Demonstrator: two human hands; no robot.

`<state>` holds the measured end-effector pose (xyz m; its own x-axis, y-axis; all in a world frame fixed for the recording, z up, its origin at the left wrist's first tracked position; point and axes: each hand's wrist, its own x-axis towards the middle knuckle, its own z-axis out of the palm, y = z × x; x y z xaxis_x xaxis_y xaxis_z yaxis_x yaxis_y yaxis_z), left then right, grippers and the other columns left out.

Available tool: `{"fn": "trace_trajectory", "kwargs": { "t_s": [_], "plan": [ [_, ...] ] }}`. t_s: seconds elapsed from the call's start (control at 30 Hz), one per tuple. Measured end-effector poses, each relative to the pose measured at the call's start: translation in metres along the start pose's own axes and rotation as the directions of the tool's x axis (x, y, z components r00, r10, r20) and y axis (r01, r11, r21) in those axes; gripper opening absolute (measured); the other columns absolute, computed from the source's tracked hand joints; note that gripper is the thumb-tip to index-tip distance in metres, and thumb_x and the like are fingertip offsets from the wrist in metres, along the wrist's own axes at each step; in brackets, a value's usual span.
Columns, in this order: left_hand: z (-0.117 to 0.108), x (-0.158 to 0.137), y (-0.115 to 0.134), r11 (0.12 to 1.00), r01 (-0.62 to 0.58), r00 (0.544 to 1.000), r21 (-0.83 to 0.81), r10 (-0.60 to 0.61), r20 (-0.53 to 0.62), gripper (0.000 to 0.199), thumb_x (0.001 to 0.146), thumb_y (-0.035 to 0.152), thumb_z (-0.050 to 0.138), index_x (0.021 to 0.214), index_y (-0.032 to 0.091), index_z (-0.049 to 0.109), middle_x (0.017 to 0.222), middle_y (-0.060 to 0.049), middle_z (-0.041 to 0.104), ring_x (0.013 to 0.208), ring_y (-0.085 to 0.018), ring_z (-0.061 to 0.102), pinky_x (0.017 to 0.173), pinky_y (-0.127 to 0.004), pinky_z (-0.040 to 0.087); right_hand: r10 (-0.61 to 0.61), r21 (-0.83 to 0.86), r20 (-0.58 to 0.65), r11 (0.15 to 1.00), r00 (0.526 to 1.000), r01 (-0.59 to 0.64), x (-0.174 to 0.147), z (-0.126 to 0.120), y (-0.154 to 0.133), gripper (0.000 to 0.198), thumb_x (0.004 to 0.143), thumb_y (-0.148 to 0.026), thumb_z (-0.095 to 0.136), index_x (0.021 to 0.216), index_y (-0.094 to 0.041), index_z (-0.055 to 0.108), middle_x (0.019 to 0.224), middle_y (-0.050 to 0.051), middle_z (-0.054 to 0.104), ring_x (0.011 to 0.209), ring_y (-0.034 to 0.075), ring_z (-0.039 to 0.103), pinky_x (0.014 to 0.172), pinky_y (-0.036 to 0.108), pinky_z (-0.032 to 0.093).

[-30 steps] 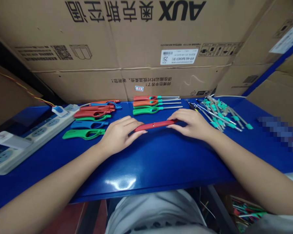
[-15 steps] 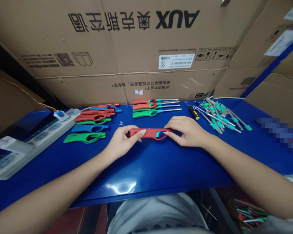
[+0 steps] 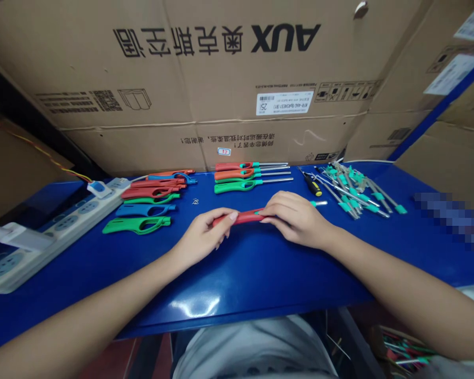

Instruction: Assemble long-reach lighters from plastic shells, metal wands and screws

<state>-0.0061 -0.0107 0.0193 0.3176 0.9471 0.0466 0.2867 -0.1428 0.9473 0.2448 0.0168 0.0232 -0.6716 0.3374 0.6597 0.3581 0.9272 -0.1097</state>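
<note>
Above the middle of the blue table, my left hand is closed round the left end of a red lighter, thumb on top. My right hand grips its other end and covers much of the trigger opening. A metal tube with a teal collar sticks out beyond the right fingers. Behind my hands lie finished-looking long lighters, red, orange and green, with metal tubes. Left of them are several lighter handles without tubes. A few tiny screws lie near my left hand.
On the left runs a white power strip with plugs. Metal tubes with teal parts are heaped at the right, beside a black and yellow screwdriver. A cardboard sheet stands behind. A box of coloured parts sits below right.
The red lighter has turned so its narrow edge faces me, its right end tilted up a little. A metal tube tip now shows past my right hand.
</note>
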Motion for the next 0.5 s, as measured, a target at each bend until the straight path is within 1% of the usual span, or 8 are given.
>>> {"fn": "trace_trajectory", "kwargs": {
  "t_s": [0.03, 0.07, 0.13, 0.2, 0.27, 0.33, 0.4, 0.5],
  "plan": [
    [-0.0005, -0.001, -0.0018, 0.986, -0.109, 0.994, 0.127, 0.111, -0.005, 0.036, 0.093, 0.051, 0.058, 0.1, 0.018, 0.07, 0.076, -0.002, 0.07, 0.059, -0.014, 0.062, 0.053, -0.023, 0.049, 0.045, 0.056, 0.015, 0.997, 0.999, -0.045, 0.0003, 0.0, -0.0006, 0.009, 0.098, -0.021, 0.056, 0.101, -0.018, 0.064, 0.088, 0.008, 0.068, 0.081, 0.02, 0.06, 0.074, 0.036, 0.051],
    [-0.0013, -0.002, -0.0035, 0.95, -0.202, 0.979, 0.237, 0.206, 0.01, 0.034, 0.094, 0.048, 0.058, 0.107, 0.019, 0.071, 0.086, -0.003, 0.074, 0.069, -0.015, 0.067, 0.061, -0.024, 0.052, 0.078, 0.111, 0.032, 0.99, 0.996, -0.081, 0.0004, 0.0001, -0.0011, 0.009, 0.098, -0.021, 0.055, 0.1, -0.018, 0.063, 0.085, 0.007, 0.067, 0.08, 0.019, 0.059, 0.073, 0.034, 0.051],
    [-0.0033, -0.0037, -0.0061, 0.864, -0.336, 0.94, 0.375, 0.333, 0.075, 0.031, 0.096, 0.044, 0.058, 0.111, 0.02, 0.072, 0.101, -0.003, 0.077, 0.084, -0.018, 0.072, 0.075, -0.025, 0.055, 0.106, 0.196, 0.056, 0.974, 0.993, -0.115, 0.0005, 0.0002, -0.0019, 0.008, 0.098, -0.019, 0.055, 0.098, -0.018, 0.063, 0.083, 0.006, 0.065, 0.078, 0.018, 0.058, 0.071, 0.032, 0.05],
    [-0.0056, -0.0047, -0.0078, 0.802, -0.424, 0.904, 0.421, 0.401, 0.148, 0.03, 0.097, 0.042, 0.06, 0.113, 0.02, 0.072, 0.105, -0.004, 0.078, 0.089, -0.018, 0.074, 0.081, -0.025, 0.055, 0.098, 0.234, 0.062, 0.966, 0.993, -0.11, 0.0004, 0.0001, -0.0028, 0.008, 0.097, -0.017, 0.055, 0.096, -0.017, 0.063, 0.082, 0.006, 0.064, 0.078, 0.018, 0.057, 0.071, 0.031, 0.05],
    [-0.0077, -0.005, -0.0091, 0.749, -0.499, 0.865, 0.437, 0.461, 0.198, 0.031, 0.096, 0.041, 0.061, 0.117, 0.02, 0.072, 0.109, -0.005, 0.078, 0.092, -0.019, 0.075, 0.084, -0.024, 0.055, 0.087, 0.245, 0.059, 0.965, 0.994, -0.099, 0.0006, -0.0005, -0.0039, 0.008, 0.097, -0.016, 0.056, 0.094, -0.016, 0.063, 0.082, 0.006, 0.063, 0.078, 0.017, 0.057, 0.07, 0.031, 0.05],
    [-0.009, -0.0047, -0.0104, 0.709, -0.54, 0.838, 0.453, 0.501, 0.214, 0.032, 0.097, 0.039, 0.061, 0.119, 0.02, 0.071, 0.109, -0.006, 0.078, 0.091, -0.018, 0.075, 0.082, -0.023, 0.056, 0.077, 0.242, 0.056, 0.966, 0.995, -0.088, 0.001, -0.0012, -0.0047, 0.007, 0.097, -0.017, 0.056, 0.095, -0.017, 0.063, 0.081, 0.006, 0.064, 0.078, 0.017, 0.057, 0.071, 0.031, 0.05],
    [-0.0091, -0.0041, -0.0114, 0.697, -0.551, 0.829, 0.458, 0.522, 0.202, 0.03, 0.098, 0.037, 0.059, 0.119, 0.019, 0.072, 0.109, -0.006, 0.078, 0.09, -0.018, 0.075, 0.08, -0.023, 0.056, 0.072, 0.238, 0.052, 0.968, 0.996, -0.082, 0.0013, -0.0017, -0.0049, 0.006, 0.097, -0.019, 0.057, 0.098, -0.018, 0.064, 0.083, 0.006, 0.066, 0.079, 0.018, 0.058, 0.073, 0.033, 0.051],
    [-0.0077, -0.0033, -0.0114, 0.737, -0.517, 0.85, 0.435, 0.502, 0.161, 0.027, 0.098, 0.036, 0.059, 0.113, 0.019, 0.075, 0.106, -0.004, 0.079, 0.09, -0.017, 0.076, 0.081, -0.022, 0.056, 0.072, 0.209, 0.067, 0.974, 0.995, -0.084, 0.0009, -0.0013, -0.0036, 0.008, 0.097, -0.021, 0.059, 0.102, -0.018, 0.064, 0.089, 0.007, 0.069, 0.084, 0.018, 0.061, 0.079, 0.035, 0.051]
  ]
}}
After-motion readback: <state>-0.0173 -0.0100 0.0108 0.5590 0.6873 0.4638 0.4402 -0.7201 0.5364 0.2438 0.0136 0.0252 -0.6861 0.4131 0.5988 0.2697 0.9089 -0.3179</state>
